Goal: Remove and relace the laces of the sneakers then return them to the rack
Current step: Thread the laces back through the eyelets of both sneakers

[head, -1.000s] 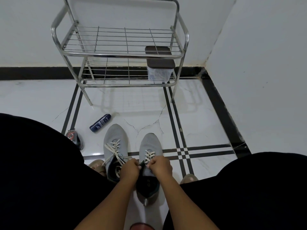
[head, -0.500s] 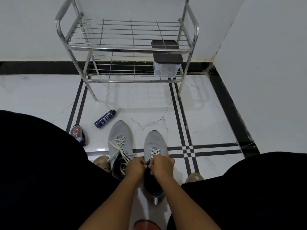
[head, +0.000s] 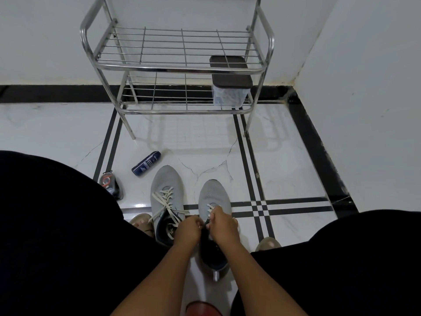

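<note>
We have two grey cloth sneakers on the floor, toes aimed at the shiny metal wire rack (head: 177, 69). Our left hand (head: 188, 230) and right hand (head: 222, 224) sit close together, pinching the cream lace on the right-side sneaker (head: 213, 197). The other sneaker (head: 166, 192) lies just beside it, farther from the right hand.

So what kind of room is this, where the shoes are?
Probably a corner of a home's entryway or hall. A metal shoe rack stands against the wall, the floor is shiny tile with black stripes, and two grey sneakers sit on it.
</note>
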Demonstrator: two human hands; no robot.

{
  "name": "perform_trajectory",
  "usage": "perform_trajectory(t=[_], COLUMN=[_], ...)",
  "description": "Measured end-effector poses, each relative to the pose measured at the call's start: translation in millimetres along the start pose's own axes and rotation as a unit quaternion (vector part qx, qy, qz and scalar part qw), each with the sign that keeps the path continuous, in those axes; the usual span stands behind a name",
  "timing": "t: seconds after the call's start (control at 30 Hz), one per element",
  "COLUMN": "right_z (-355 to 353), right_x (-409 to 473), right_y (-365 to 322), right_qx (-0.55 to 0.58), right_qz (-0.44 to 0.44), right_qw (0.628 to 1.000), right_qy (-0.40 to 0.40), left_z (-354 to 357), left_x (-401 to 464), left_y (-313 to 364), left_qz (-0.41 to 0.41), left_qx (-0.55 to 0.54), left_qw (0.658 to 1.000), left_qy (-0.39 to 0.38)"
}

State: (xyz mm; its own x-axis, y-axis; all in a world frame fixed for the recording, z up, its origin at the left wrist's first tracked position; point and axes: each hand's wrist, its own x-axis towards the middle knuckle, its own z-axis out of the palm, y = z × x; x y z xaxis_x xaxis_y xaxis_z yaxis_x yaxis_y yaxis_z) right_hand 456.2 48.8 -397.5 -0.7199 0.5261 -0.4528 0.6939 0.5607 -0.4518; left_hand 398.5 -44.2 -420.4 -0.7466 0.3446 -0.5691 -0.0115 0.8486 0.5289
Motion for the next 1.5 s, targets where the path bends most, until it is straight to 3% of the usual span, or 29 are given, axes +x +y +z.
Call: perform_trajectory(t=[0.1, 0.23, 0.3, 0.37, 0.43, 0.6, 0.7, 0.8, 0.9, 0.97, 1.0, 1.07, 1.1, 1.13, 1.2, 1.23, 1.27, 1.3, 1.37, 1.5], right_z=[-2, -25, -39, -39, -24, 7, 5, 6, 7, 7, 7, 7, 6, 6, 6, 6, 5, 5, 4, 2], right_x=[-3, 3, 5, 1, -7, -6, 3, 5, 7, 9, 11, 13, 14, 15, 15, 14, 13, 13, 11, 10], right_y=[2, 7, 12, 21, 31, 42, 46, 46, 47, 49, 51, 52, 51, 50, 48, 46, 46, 45, 45, 45], right_qx=[-0.011, -0.02, -0.101, -0.192, -0.199, 0.053, 0.034, 0.022, 0.034, 0.048, 0.052, 0.055, 0.055, 0.054, 0.05, 0.049, 0.046, 0.045, 0.047, 0.05], right_qz=[-0.007, 0.059, 0.104, 0.137, 0.17, 0.226, 0.199, 0.202, 0.2, 0.206, 0.209, 0.219, 0.223, 0.223, 0.225, 0.225, 0.223, 0.224, 0.224, 0.225], right_qw=[1.0, 0.997, 0.988, 0.956, 0.938, 0.965, 0.978, 0.979, 0.978, 0.977, 0.976, 0.973, 0.972, 0.972, 0.972, 0.972, 0.973, 0.973, 0.972, 0.972], right_qy=[0.015, 0.044, -0.049, -0.172, -0.226, -0.123, -0.045, -0.035, -0.045, -0.039, -0.038, -0.042, -0.045, -0.043, -0.043, -0.043, -0.04, -0.041, -0.041, -0.039], left_z=[3, 6, 7, 8, 9, 8, 8, 4, -17, -51, -73, -114, -125, -129, -114, -97, -75, -53, -20, -11], left_x=[-1, 1, 3, 4, 4, 3, 3, 0, -8, -4, 2, 12, 12, 12, 8, 5, 5, 3, -3, -12], left_y=[-1, 2, 2, 1, 1, 0, 2, 2, 12, 27, 32, 39, 39, 39, 45, 46, 41, 36, 20, 12], left_qz=[0.007, 0.026, 0.024, 0.014, 0.004, 0.0, 0.009, 0.015, -0.021, -0.067, -0.092, -0.102, -0.091, -0.078, -0.04, -0.004, 0.039, 0.068, 0.069, 0.03], left_qx=[0.021, 0.074, 0.087, 0.088, 0.079, 0.068, 0.071, 0.064, -0.069, -0.233, -0.335, -0.544, -0.582, -0.559, -0.415, -0.287, -0.135, -0.006, 0.133, 0.142], left_qw=[1.0, 0.996, 0.995, 0.996, 0.997, 0.998, 0.997, 0.998, 0.988, 0.93, 0.875, 0.732, 0.704, 0.734, 0.864, 0.938, 0.985, 0.997, 0.988, 0.989], left_qy=[0.007, 0.029, 0.034, 0.029, 0.023, 0.015, 0.009, 0.024, 0.139, 0.276, 0.337, 0.397, 0.397, 0.379, 0.281, 0.197, 0.103, 0.029, -0.022, 0.01])
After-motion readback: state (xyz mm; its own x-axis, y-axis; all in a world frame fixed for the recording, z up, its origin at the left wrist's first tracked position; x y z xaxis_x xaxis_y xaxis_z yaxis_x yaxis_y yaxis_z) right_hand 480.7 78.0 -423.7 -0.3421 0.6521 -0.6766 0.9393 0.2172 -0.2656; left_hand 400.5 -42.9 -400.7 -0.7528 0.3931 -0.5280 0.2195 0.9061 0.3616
